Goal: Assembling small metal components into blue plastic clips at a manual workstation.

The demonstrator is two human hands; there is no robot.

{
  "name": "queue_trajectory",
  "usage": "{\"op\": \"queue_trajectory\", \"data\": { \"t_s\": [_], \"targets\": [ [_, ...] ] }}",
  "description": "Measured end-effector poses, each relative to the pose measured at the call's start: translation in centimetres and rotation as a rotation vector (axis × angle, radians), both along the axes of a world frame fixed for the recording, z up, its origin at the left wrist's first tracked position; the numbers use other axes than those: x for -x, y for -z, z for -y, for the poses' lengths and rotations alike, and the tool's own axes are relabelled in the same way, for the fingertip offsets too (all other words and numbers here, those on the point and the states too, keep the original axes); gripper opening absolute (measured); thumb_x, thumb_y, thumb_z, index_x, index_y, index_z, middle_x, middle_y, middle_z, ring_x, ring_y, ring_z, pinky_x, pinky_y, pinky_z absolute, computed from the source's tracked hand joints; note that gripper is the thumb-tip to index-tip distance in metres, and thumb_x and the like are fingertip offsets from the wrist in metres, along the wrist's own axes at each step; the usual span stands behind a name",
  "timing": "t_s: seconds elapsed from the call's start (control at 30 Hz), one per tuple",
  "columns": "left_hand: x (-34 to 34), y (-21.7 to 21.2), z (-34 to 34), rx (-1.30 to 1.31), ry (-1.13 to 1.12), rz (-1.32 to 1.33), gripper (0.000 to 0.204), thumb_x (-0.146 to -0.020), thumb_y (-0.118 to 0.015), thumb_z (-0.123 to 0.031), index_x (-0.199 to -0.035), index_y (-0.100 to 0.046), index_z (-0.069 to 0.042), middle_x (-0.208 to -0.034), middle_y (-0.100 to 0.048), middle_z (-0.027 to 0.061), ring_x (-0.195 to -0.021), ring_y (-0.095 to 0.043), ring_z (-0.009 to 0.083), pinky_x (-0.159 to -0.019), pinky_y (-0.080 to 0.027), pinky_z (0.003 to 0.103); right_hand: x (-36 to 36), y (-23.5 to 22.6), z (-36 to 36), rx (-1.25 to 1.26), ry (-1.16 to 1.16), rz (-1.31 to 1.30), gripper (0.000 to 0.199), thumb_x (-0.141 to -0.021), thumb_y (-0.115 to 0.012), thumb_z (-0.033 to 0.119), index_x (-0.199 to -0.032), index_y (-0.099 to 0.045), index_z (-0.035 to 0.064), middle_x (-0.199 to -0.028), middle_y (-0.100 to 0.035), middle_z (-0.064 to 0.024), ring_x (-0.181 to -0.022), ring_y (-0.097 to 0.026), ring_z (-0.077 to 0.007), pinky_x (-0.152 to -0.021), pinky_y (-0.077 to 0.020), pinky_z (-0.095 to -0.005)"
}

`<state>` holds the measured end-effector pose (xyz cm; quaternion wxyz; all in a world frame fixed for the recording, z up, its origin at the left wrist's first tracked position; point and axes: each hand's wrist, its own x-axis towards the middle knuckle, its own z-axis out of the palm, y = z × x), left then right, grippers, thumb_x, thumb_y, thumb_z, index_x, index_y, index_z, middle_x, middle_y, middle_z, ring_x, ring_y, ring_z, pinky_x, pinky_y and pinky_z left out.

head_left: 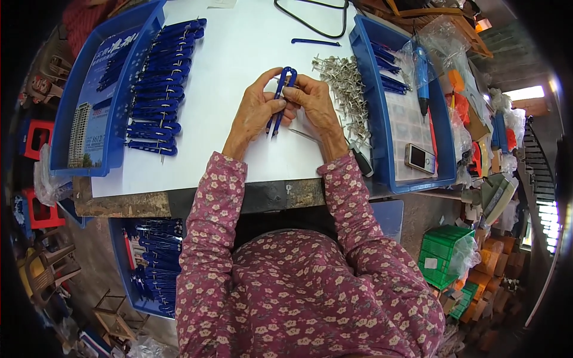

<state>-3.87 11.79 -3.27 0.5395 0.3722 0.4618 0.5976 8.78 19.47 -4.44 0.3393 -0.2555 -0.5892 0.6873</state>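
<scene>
My left hand [252, 113] and my right hand [317, 106] meet over the white-covered table [250, 42], both closed on a blue two-legged plastic piece [279, 107]. Its rounded end points away from me, and its two narrow tips point toward me. My right fingers pinch near the rounded end; my left thumb presses along one leg. Under my right wrist lies a thin metal-shafted tool with a black handle [362, 161]. Beside that hand spreads a heap of small metal parts [343, 80]. A single blue strip [316, 42] lies farther off.
Many similar blue pieces [158, 89] form a column at left, beside a blue tray [113, 128]. The right-hand blue tray [382, 131] holds blue pieces and a phone [419, 158]. A blue electric screwdriver [421, 71] hangs above it. Below the table edge, another bin [122, 262] holds more pieces.
</scene>
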Motion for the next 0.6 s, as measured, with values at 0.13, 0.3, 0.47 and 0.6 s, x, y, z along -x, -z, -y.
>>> {"op": "queue_trajectory", "data": {
  "t_s": [0.13,0.3,0.47,0.6],
  "targets": [
    [0.1,0.0,0.1,0.019,0.017,-0.001,0.059,-0.079,-0.044,0.01,-0.135,-0.032,-0.004,-0.078,-0.063,0.0157,-0.063,-0.065,0.0192,-0.057,-0.057,0.028,0.1,0.3,-0.1,-0.028,0.013,0.006,0.011,-0.081,-0.058,0.007,-0.087,-0.061,-0.0024,-0.069,-0.056,0.0008,-0.056,-0.047,-0.0037,-0.051,-0.0404,-0.0175],
    [0.3,0.1,0.1,0.014,0.038,0.022,0.059,-0.079,-0.045,0.009,-0.136,-0.031,-0.003,-0.078,-0.064,0.0159,-0.064,-0.065,0.0198,-0.057,-0.056,0.028,0.2,0.3,-0.1,0.005,0.014,0.019,0.012,-0.081,-0.058,0.007,-0.088,-0.061,-0.0021,-0.07,-0.055,0.0013,-0.057,-0.046,-0.0033,-0.049,-0.0379,-0.0171],
    [0.2,-0.1,0.1,0.02,0.038,0.003,0.06,-0.079,-0.048,0.009,-0.136,-0.031,-0.003,-0.078,-0.064,0.0159,-0.064,-0.065,0.0204,-0.057,-0.056,0.029,0.1,0.6,-0.5,0.038,-0.009,-0.021,0.02,-0.086,-0.058,0.019,-0.08,-0.061,-0.0004,-0.061,-0.051,0.0026,-0.052,-0.043,-0.0029,-0.046,-0.0343,-0.0171],
    [0.0,0.1,0.0,0.016,0.042,0.018,0.061,-0.079,-0.049,0.008,-0.136,-0.03,-0.002,-0.078,-0.064,0.0162,-0.063,-0.065,0.0208,-0.056,-0.056,0.029,0.3,1.1,-0.6,0.117,0.03,-0.021,0.033,-0.089,-0.057,0.03,-0.072,-0.059,0.002,-0.054,-0.047,0.004,-0.046,-0.039,-0.0029,-0.041,-0.0297,-0.0177]
  ]
}}
